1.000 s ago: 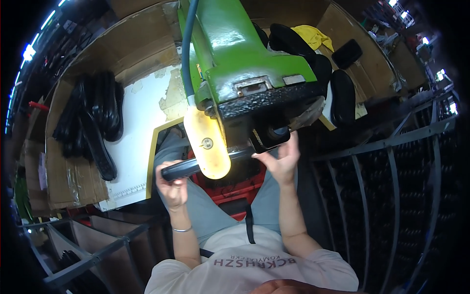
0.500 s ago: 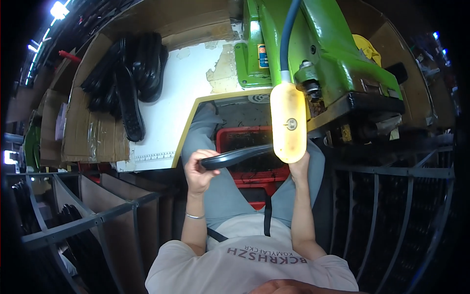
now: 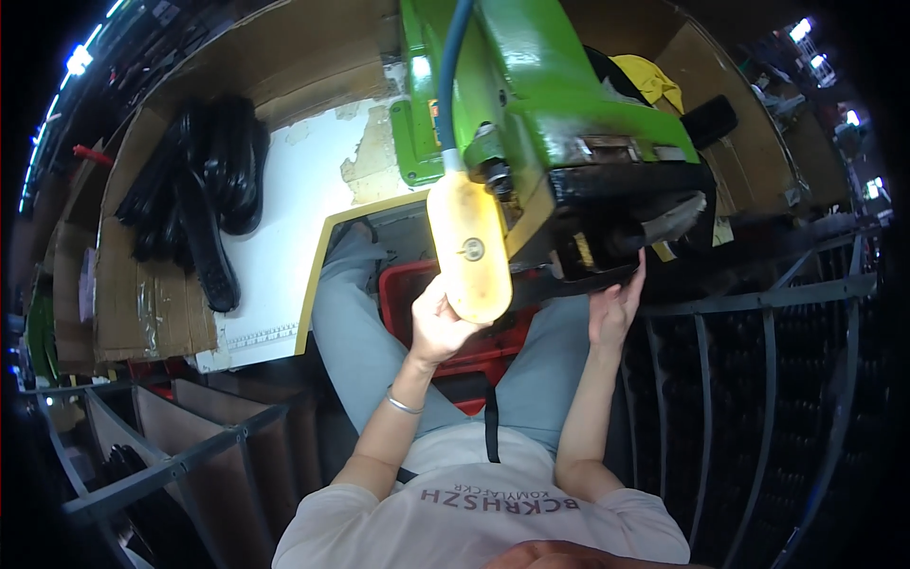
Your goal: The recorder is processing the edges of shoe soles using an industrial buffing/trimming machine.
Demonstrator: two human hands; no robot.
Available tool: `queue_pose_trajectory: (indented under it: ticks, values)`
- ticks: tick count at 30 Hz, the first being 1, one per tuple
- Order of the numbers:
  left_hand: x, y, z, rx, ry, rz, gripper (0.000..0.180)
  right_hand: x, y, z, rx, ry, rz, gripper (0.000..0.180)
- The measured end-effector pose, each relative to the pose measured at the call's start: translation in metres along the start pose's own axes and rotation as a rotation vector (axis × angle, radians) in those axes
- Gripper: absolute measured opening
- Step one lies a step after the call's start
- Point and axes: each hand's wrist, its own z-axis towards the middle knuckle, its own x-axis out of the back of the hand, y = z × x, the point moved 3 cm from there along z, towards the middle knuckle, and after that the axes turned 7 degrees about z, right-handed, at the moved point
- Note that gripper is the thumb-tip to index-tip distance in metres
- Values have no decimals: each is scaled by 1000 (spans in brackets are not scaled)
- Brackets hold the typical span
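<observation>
A black shoe sole (image 3: 542, 288) lies crosswise beneath the head of a green machine (image 3: 540, 76), partly hidden by a glowing yellow lamp (image 3: 471, 248). My left hand (image 3: 438, 324) is closed at the sole's left end, just below the lamp; its fingertips are behind the lamp. At the other end my right hand (image 3: 614, 308) grips the sole, its fingers pointing up beside the machine's dark working head (image 3: 616, 232). Part of the sole under that head is hard to make out.
Several black soles (image 3: 204, 180) are piled at the left on a white tabletop (image 3: 284, 204) with cardboard sides. A red crate (image 3: 398, 284) sits below, between my legs. Metal racks (image 3: 180, 465) stand on both sides. Yellow cloth (image 3: 649, 78) lies behind the machine.
The sole has moved right, from in front of my lap to under the machine head. Both hands went right with it. The view has shifted, so machine and lamp appear further left.
</observation>
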Motion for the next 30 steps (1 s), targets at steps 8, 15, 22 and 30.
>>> queue_pose_trajectory:
  ticks: [8,15,22,30]
  values:
    - [-7,-42,1,-34,-14,202,51,-4,-40,37,217,11,-250,91]
    - [15,-9,-2,-94,192,52,45,-37,-29,25,239,6,-308,97]
    - [84,19,-22,-134,176,-107,44,-81,23,-13,-35,-116,-213,94]
    - [139,49,-75,-164,157,105,32,-110,55,-47,-57,-319,-84,103]
